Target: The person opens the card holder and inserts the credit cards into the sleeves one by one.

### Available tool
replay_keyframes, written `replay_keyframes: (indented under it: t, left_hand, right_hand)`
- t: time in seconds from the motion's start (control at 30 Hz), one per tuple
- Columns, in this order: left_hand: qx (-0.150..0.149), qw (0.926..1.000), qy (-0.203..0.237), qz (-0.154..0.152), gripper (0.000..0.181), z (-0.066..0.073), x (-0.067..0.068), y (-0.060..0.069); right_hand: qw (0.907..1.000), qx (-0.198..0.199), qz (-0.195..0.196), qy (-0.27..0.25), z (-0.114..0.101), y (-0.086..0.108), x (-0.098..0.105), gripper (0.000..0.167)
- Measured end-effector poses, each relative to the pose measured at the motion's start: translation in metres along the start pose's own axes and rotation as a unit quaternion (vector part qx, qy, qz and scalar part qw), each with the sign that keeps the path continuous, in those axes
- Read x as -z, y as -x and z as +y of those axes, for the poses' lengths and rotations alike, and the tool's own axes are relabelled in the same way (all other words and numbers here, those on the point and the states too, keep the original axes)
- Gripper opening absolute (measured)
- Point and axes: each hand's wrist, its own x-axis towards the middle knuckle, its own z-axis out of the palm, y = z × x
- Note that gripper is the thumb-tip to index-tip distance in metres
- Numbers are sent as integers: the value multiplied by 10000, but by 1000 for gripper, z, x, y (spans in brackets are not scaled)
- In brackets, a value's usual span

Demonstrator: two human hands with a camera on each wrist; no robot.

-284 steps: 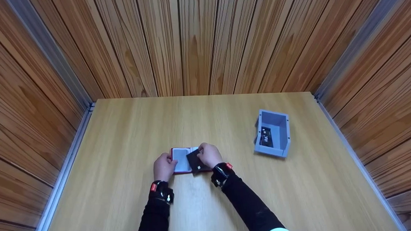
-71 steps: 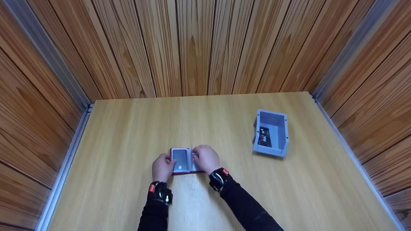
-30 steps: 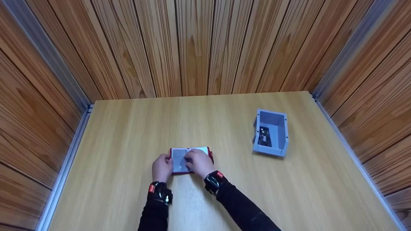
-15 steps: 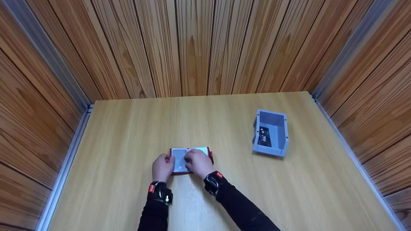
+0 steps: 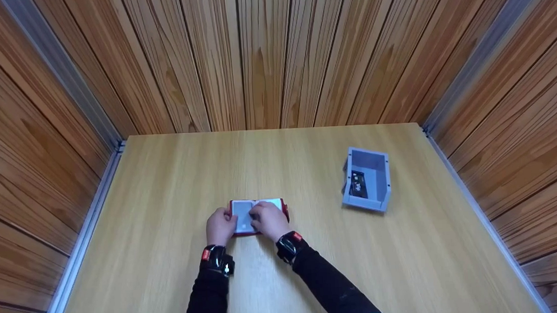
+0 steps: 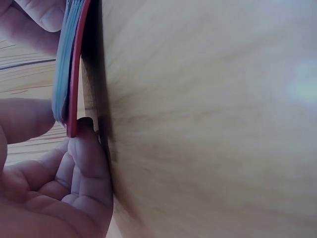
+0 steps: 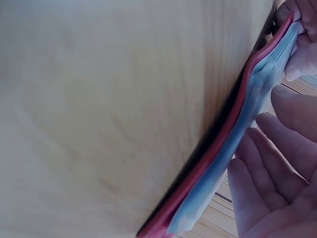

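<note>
A red-covered card holder [image 5: 245, 222] lies spread on the table in the head view, with translucent sleeves inside. My left hand [image 5: 220, 226] pinches its left edge; in the left wrist view, the thumb lies over the stacked sleeves [image 6: 63, 74] and a finger supports the red cover [image 6: 74, 89] from below. Over the middle of the holder, my right hand [image 5: 268, 220] touches the sleeves. In the right wrist view its fingers [image 7: 270, 163] are loosely bent, tips against the sleeves [image 7: 223, 158], with no card visible between them.
A grey-blue open bin [image 5: 377, 180] stands to the right on the wooden table [image 5: 165, 181]. Black cards [image 5: 358, 184] with white lettering lie in it. Wood-panelled walls [image 5: 259, 57] rise behind and at both sides.
Earlier my right hand held a black card over the holder; that card is no longer visible. The right hand has since shifted left to the holder's middle. Over the last second, little moved.
</note>
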Motion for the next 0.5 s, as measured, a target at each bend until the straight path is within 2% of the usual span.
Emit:
replay_keyframes:
  t: [0.23,0.37,0.5]
  left_hand:
    - [34,10000,17,29,22,2,0,1]
    - [-7,10000,-34,26,23,2,1,1]
    - [86,9999,-61,-11,24,3,1,1]
  right_hand:
    - [9999,111,116,-29,1,1,0,21]
    - [9996,158,114,-216,3,2,1,20]
    - [9982,191,256,-503,6,3,5,20]
